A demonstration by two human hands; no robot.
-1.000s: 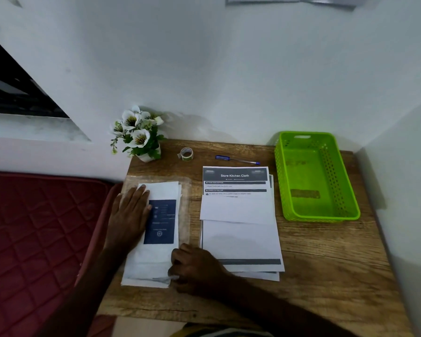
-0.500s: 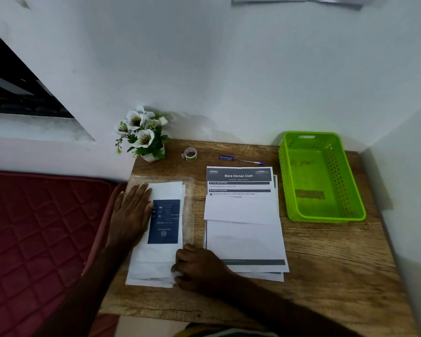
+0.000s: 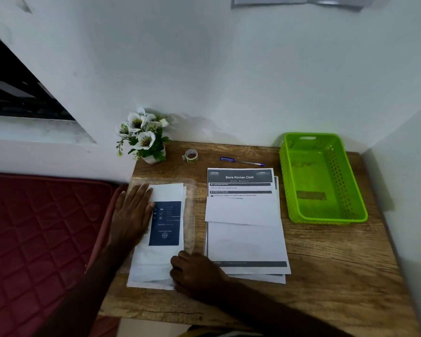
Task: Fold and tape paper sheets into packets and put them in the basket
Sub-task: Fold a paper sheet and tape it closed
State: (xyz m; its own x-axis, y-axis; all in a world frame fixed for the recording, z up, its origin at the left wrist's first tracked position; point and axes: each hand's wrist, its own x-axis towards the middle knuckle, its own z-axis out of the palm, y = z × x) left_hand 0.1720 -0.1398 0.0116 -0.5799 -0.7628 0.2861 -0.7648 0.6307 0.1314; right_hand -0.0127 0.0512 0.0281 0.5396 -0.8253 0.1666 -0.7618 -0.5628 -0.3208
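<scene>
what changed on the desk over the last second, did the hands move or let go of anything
Nothing visibly changed. The left hand stays flat on the folded sheet, and the right hand stays pressed at its near corner. The paper stack, tape roll, pen and green basket lie as before.

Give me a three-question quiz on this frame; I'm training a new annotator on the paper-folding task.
1. True or false: the green basket already holds a taped packet.
2. Which hand lies flat on the folded sheet? A) left B) right
3. Fill in: the tape roll stands between the flower pot and the ____.

Key:
1. False; no packet shows in it.
2. A; the left hand lies flat, the right hand presses the near corner.
3. Pen.
</scene>
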